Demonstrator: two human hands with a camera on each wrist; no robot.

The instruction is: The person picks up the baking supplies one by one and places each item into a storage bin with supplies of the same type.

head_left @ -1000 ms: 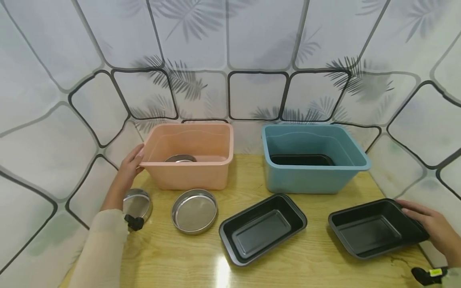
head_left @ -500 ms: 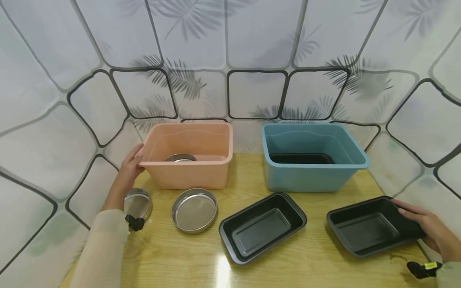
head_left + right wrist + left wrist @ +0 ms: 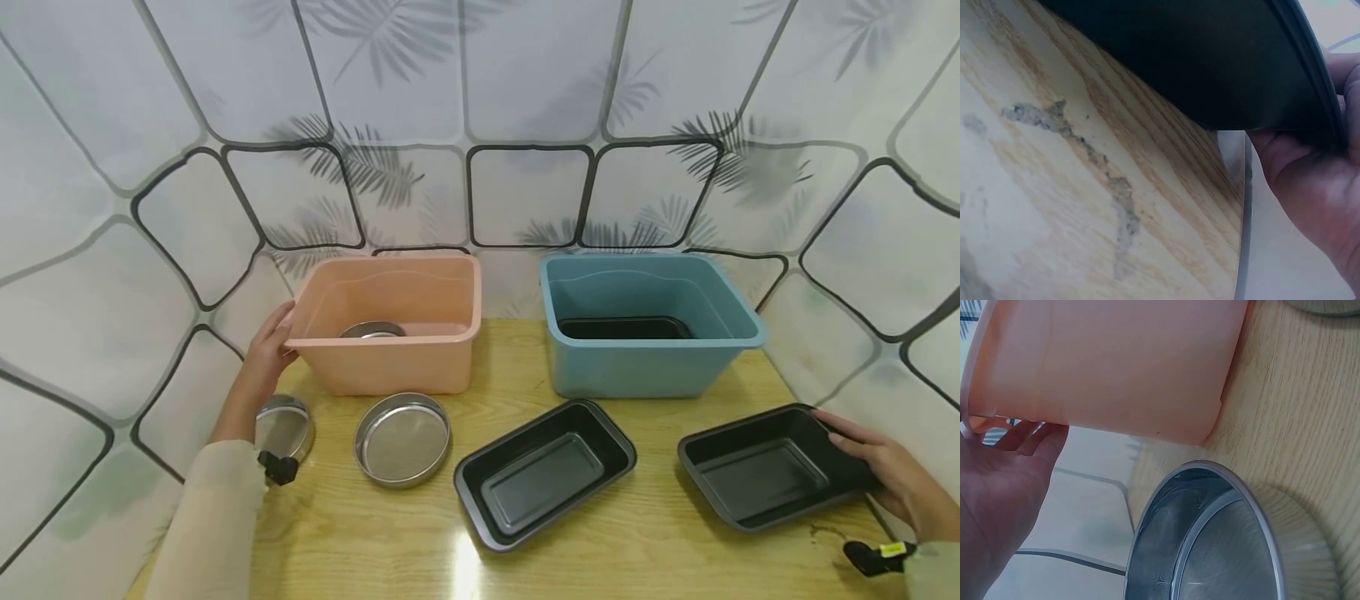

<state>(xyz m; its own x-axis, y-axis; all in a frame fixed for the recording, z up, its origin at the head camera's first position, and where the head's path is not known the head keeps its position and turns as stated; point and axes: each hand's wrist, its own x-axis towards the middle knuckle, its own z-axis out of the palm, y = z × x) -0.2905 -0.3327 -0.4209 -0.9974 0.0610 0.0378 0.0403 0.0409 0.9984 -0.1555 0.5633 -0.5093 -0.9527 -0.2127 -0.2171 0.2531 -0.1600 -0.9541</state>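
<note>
Holding the pink tub (image 3: 393, 367) by its nine o'clock edge with left fingers (image 3: 274, 327) bent under; pinching the black pan (image 3: 768, 473) by its three o'clock end with right fingers (image 3: 855, 430) nearly closed.

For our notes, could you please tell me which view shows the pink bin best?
The head view, where the pink bin shows its front and open top. The left wrist view shows only part of its outside, cropped above; the right wrist view shows none.

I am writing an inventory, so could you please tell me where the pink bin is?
In the head view, the pink bin stands at the back of the table, left of the blue bin; the left hand grips its left end.
</note>
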